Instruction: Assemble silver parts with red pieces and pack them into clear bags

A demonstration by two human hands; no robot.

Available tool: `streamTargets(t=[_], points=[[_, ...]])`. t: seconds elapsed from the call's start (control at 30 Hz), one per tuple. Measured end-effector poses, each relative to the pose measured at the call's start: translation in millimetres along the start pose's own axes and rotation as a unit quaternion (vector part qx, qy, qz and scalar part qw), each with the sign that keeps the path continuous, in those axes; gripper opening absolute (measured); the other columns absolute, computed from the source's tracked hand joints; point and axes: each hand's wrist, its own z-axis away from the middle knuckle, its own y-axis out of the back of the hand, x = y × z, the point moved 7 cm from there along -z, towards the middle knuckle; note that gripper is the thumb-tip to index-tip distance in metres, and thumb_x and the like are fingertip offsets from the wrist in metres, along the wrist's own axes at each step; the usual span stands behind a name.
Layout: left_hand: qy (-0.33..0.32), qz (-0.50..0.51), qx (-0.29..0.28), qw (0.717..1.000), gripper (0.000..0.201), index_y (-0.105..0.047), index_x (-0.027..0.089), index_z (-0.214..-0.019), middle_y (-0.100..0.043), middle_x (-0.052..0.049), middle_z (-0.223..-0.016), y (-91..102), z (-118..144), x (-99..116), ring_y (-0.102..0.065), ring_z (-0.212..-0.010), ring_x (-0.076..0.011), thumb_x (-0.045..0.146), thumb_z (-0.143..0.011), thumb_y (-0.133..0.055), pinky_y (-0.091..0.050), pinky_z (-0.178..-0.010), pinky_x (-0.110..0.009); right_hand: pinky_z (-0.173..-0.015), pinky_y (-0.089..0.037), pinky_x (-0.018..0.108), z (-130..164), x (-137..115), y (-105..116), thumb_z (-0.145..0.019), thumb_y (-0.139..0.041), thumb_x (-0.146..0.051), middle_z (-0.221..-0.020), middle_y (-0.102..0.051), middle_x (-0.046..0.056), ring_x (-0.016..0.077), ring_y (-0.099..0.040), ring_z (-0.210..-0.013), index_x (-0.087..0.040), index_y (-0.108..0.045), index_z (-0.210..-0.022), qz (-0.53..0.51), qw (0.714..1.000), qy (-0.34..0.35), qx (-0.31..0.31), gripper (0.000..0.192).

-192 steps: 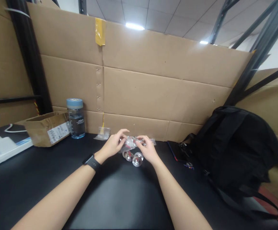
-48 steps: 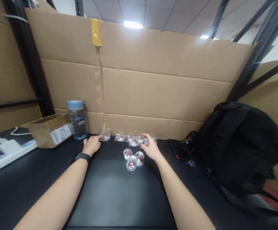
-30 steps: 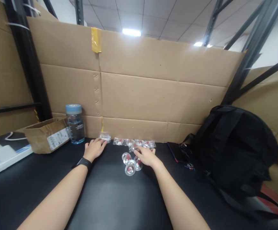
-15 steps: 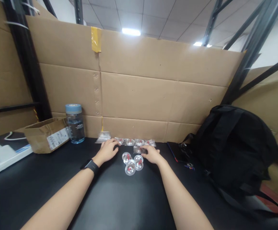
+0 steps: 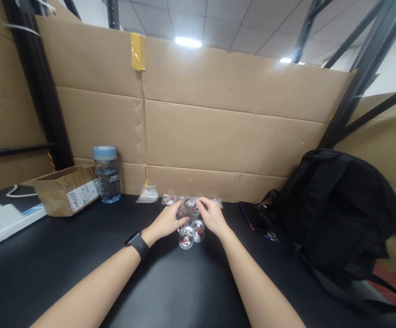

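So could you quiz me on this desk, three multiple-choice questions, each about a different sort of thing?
1. Where is the bottle?
A. right of the backpack
B. left of the hands, beside the box
C. inside the box

2. What colour is its lid?
A. blue
B. red
C. black

3. What are the hands doing?
A. resting apart
B. lifting the backpack
C. together on a clear packet

Answers: 1 B, it stands by the box; 2 A, a light blue cap; 3 C, left hand and right hand meet at the packet.
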Motion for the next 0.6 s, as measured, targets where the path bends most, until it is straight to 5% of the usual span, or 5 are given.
streamTargets(t=[0.23,0.4,0.6], points=[[0.002,0.096,-0.084,0.992,0.032,-0.072,0.017,-0.104,-0.076,-0.007,-0.101,-10.8,3,8,-0.070,-0.092,-0.0228,0.041,-0.083,-0.073,-0.053,-0.087,-0.033,-0.068,-0.045,0.027,1,-7,7,-0.100,-0.047,-0.039,-0.075,-0.068,0.001,0.0164,-0.062,-0.069,-0.019,-0.069,-0.083,-0.047,0.998,-0.013,0.027,0.034],[0.041,0.131,-0.054,0.989,0.040,-0.073,0.014,-0.095,-0.076,-0.008,-0.090,-9.2,-2,-2,-0.069,-0.076,-0.0197,0.050,-0.095,-0.054,-0.053,-0.069,-0.029,-0.074,-0.050,0.029,-2,7,9,-0.093,-0.060,-0.041,-0.088,-0.071,0.004,0.0185,-0.066,-0.080,-0.020,-0.068,-0.101,-0.112,0.991,-0.036,0.063,0.024],[0.040,0.121,-0.014,0.992,0.047,-0.070,0.014,-0.079,-0.072,-0.005,-0.076,-2.0,-8,-14,-0.066,-0.073,-0.0200,0.052,-0.097,-0.049,-0.049,-0.070,-0.029,-0.074,-0.053,0.030,-3,23,6,-0.079,-0.077,-0.035,-0.078,-0.070,0.000,0.0186,-0.068,-0.074,-0.022,-0.060,-0.115,-0.218,0.971,-0.085,0.044,0.042]])
